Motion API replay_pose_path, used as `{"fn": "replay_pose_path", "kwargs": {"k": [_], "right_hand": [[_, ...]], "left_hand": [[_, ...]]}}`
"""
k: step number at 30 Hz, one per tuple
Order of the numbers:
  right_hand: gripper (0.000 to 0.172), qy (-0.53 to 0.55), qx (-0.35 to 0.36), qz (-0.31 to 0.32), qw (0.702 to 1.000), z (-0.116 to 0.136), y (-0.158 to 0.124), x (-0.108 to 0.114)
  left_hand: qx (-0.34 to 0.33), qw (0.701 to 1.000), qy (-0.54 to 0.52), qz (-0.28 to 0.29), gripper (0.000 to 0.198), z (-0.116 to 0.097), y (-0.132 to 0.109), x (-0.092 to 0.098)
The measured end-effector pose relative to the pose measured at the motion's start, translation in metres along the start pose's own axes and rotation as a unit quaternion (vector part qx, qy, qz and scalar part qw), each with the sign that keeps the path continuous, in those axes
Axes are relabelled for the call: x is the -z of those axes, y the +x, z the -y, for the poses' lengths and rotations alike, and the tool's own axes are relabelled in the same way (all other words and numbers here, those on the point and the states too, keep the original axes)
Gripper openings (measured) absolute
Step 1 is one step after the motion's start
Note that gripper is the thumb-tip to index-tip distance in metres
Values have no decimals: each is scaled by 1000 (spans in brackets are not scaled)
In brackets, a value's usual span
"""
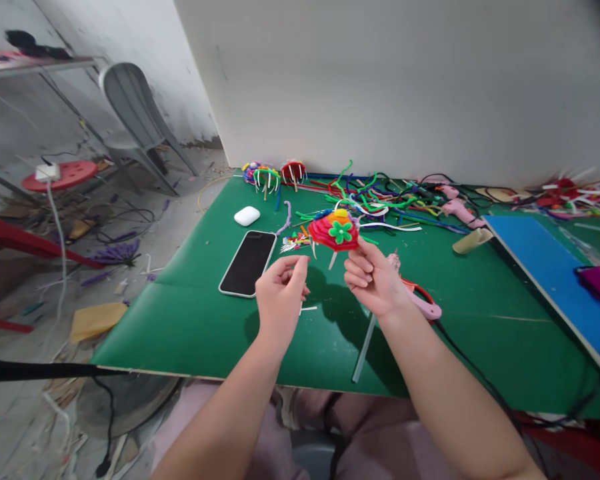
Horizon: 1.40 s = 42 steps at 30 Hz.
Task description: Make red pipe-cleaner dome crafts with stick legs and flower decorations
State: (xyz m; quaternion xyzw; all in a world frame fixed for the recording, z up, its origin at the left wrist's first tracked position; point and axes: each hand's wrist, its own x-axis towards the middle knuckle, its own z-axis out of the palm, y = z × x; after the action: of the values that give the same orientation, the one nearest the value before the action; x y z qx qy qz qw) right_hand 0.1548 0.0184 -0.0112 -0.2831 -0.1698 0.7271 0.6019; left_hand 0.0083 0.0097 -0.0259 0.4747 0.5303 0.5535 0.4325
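Observation:
Between the fingers and thumb of my right hand (373, 275) is a small red dome-shaped pipe-cleaner craft (333, 230). It bears a green flower and yellow, orange and blue pieces, and a pale stick shows beneath it. To its lower left, my left hand (283, 287) has thumb and index finger pinched together, apart from the craft; whatever lies in the pinch is too small to make out. Partly behind my right wrist lies a pink tool with an orange part (424, 303). A translucent glue stick (364, 348) lies below that wrist.
The green table (190, 313) holds a phone (249, 263), a white case (247, 216), finished-looking domed crafts (266, 179), loose pipe cleaners (375, 193), a pink glue gun (461, 212) and a blue board (545, 267). A pale wall stands behind. Black cords run at the right.

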Motion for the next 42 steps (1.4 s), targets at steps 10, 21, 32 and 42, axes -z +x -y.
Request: {"fn": "replay_pose_path", "kwargs": {"k": [10,21,32,42], "right_hand": [[36,-35,-9,11,999,-12,0,1],[37,-64,-31,14,997,-23,-2,-1],[38,-78,-31,17,996,-30,-1,-1],[26,-283,12,25,959,-18,-10,-4]], "left_hand": [[-463,837,276,-98,30,12,14,17],[-515,789,317,-112,25,16,24,21],[-540,764,320,-148,22,20,28,22],[-418,841,282,-197,7,17,36,27]]}}
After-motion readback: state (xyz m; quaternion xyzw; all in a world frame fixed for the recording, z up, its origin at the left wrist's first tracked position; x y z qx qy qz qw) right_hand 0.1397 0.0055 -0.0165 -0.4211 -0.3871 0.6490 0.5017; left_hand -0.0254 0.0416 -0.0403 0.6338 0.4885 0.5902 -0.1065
